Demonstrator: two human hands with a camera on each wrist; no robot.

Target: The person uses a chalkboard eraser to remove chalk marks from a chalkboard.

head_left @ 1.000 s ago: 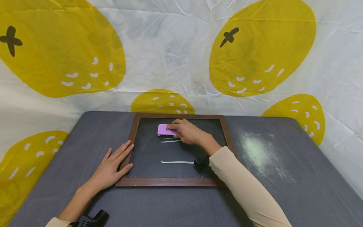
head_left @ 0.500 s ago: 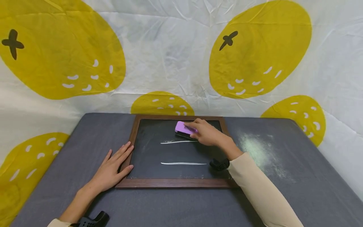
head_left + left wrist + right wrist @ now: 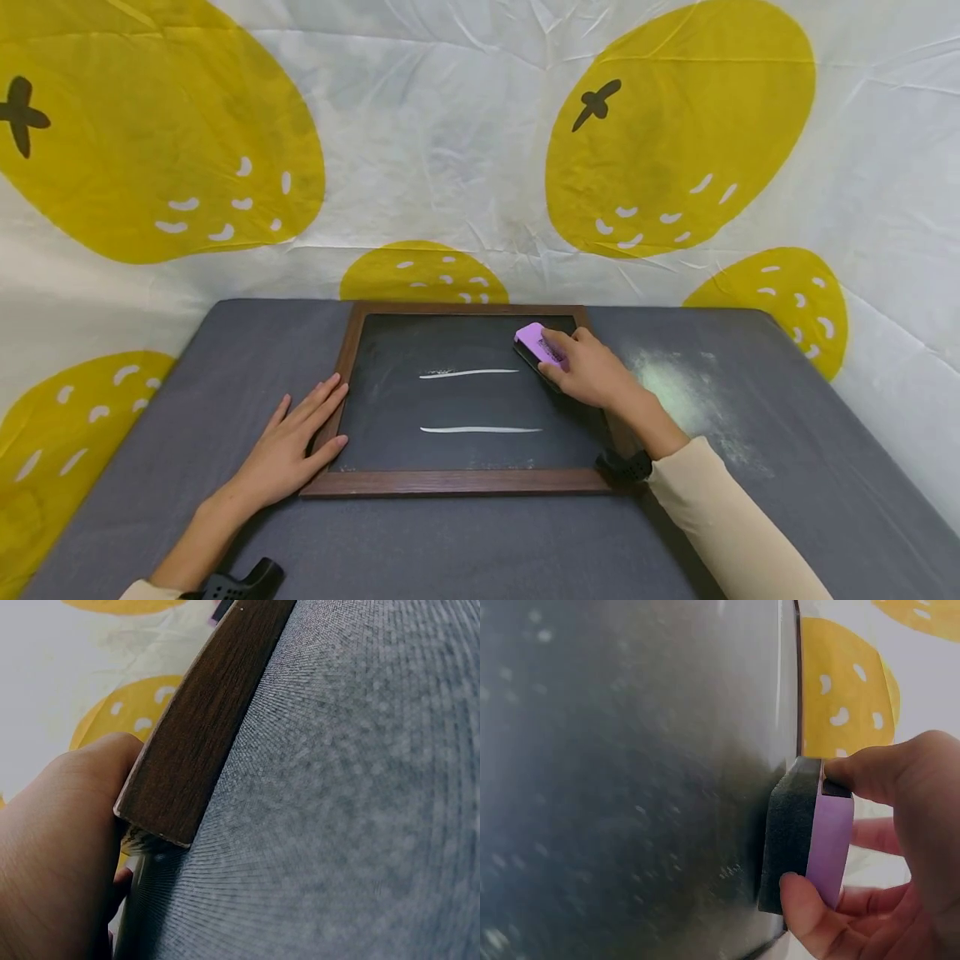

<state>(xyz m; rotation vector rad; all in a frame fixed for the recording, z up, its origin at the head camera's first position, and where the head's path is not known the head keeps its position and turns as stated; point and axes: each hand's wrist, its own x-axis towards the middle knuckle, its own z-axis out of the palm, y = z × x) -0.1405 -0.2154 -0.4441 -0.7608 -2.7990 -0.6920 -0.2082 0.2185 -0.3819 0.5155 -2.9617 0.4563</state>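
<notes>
A blackboard [image 3: 465, 404] in a brown wooden frame lies on the table, with two white chalk lines across it, one above the other. My right hand [image 3: 592, 368] grips a purple board eraser [image 3: 534, 340] near the board's right side. In the right wrist view, thumb and fingers pinch the eraser [image 3: 831, 844], its dark felt against or very near the board. My left hand [image 3: 281, 450] rests with straight, spread fingers on the left side of the wooden frame [image 3: 202, 712].
Grey cloth covers the table [image 3: 465, 542]. Pale chalk dust [image 3: 667, 387] marks the cloth right of the board. Behind hangs a white curtain [image 3: 435, 125] with yellow fruit prints. Each wrist wears a black camera, the left one [image 3: 243, 579] low in view.
My right hand has carried the eraser rightward across the upper board, turning it to a slant. The upper chalk line now shows along its whole length. My left hand stays on the frame.
</notes>
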